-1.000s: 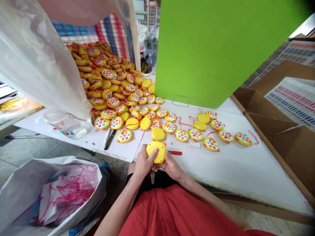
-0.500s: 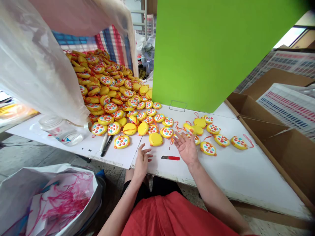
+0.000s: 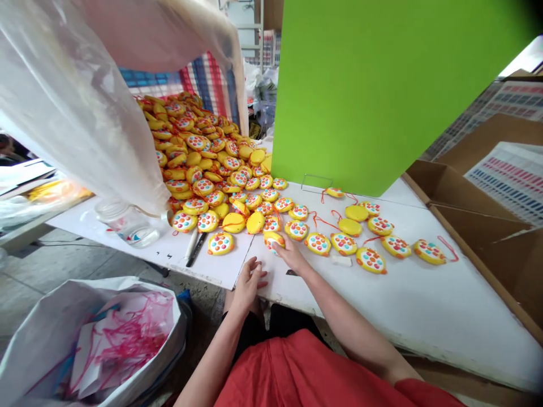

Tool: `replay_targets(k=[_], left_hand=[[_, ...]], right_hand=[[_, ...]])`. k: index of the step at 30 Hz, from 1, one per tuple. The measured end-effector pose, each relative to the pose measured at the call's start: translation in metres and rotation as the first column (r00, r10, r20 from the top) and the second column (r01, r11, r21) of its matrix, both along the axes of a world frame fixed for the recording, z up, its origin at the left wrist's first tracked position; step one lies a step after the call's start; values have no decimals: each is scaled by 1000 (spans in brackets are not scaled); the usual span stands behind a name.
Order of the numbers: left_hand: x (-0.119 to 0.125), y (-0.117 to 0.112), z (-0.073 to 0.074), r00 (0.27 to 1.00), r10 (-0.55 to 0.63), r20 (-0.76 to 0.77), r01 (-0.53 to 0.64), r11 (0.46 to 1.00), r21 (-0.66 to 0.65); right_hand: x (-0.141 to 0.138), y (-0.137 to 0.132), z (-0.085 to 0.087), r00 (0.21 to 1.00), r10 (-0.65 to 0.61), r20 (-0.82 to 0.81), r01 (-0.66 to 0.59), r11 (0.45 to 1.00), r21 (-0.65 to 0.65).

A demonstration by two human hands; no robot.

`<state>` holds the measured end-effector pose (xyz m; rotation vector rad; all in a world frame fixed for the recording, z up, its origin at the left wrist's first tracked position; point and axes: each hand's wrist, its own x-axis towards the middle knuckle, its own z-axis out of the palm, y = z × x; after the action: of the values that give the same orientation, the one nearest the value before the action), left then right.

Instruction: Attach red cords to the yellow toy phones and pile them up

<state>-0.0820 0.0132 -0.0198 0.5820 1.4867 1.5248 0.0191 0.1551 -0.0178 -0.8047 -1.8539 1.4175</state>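
Observation:
My right hand (image 3: 291,254) grips a yellow oval toy (image 3: 272,241) with coloured dots, its fingers on the toy's right side, tilting it. Just left of it, near the table's front edge, my left hand (image 3: 249,282) is empty with its fingers apart. Under my right wrist shows the dark blade (image 3: 291,272) of a cutter; the rest is covered. Beside my right forearm are a dotted toy (image 3: 318,243) and a small white block (image 3: 341,260). Left of my hands lies another dotted toy (image 3: 221,243).
A big heap of the same toys (image 3: 203,147) spills from a plastic-lined bag at the left. A green board (image 3: 365,96) stands behind. Open cardboard boxes (image 3: 475,226) line the right. A clear jar (image 3: 127,223), a black pen (image 3: 196,250) and a waste bag (image 3: 29,339) are at the left.
My right hand has moved left and down from the toys at the middle right and closed on the yellow toy. One toy now lies by the wire stand. My left hand has barely moved.

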Motion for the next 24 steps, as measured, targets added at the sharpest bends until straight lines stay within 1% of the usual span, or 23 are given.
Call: replay_targets(k=[1, 2, 3, 4, 5, 6, 8, 10, 11, 12, 13, 15, 17, 18, 20, 22, 24], left_hand=[[1, 1, 0, 1000, -2, 10, 2, 1000, 17], [3, 2, 1, 1000, -9, 14, 8, 999, 44], [5, 4, 1, 1000, -18, 10, 17, 997, 81], [7, 6, 2, 1000, -30, 0, 30, 992, 121], [9, 8, 3, 999, -40, -13, 42, 987, 156], [10, 11, 4, 999, -45, -26, 49, 983, 180], [12, 14, 6, 999, -33, -43, 41, 982, 184], [12, 16, 10, 998, -7, -56, 15, 987, 157], [12, 15, 12, 998, 3, -64, 6, 989, 145], [12, 15, 14, 997, 9, -74, 1, 990, 138], [12, 14, 16, 997, 11, -82, -1, 991, 131], [14, 11, 20, 996, 14, -83, -5, 993, 117], [15, 8, 22, 999, 5, -40, -1, 994, 109], [15, 6, 22, 1000, -20, 5, 19, 993, 114], [15, 3, 21, 989, -115, 94, 101, 985, 141], [14, 0, 19, 972, -198, 127, 175, 969, 175], [13, -2, 18, 971, -213, 105, 191, 963, 188]], right_hand=[[4, -6, 1, 994, 19, -104, -36, 985, -168], [7, -12, 3, 978, 24, -206, -88, 946, -311], [11, -20, 4, 955, 12, -297, -140, 899, -415], [15, -27, 5, 930, -12, -366, -178, 859, -480], [19, -34, 6, 911, -38, -412, -199, 833, -517], [23, -40, 8, 897, -59, -438, -208, 818, -536], [32, -47, 12, 893, -50, -448, -235, 797, -556], [42, -50, 16, 907, 29, -420, -287, 772, -567], [46, -50, 18, 914, 79, -397, -309, 769, -559], [50, -51, 19, 921, 127, -369, -323, 780, -536], [52, -51, 19, 927, 168, -337, -327, 801, -501], [54, -53, 17, 939, 215, -269, -314, 856, -411], [54, -55, 15, 955, 207, -215, -271, 901, -338], [54, -55, 15, 963, 186, -194, -240, 920, -310], [54, -56, 15, 976, 147, -160, -185, 948, -259], [57, -56, 17, 976, 172, -134, -202, 945, -257], [59, -56, 20, 960, 244, -134, -275, 913, -301]])
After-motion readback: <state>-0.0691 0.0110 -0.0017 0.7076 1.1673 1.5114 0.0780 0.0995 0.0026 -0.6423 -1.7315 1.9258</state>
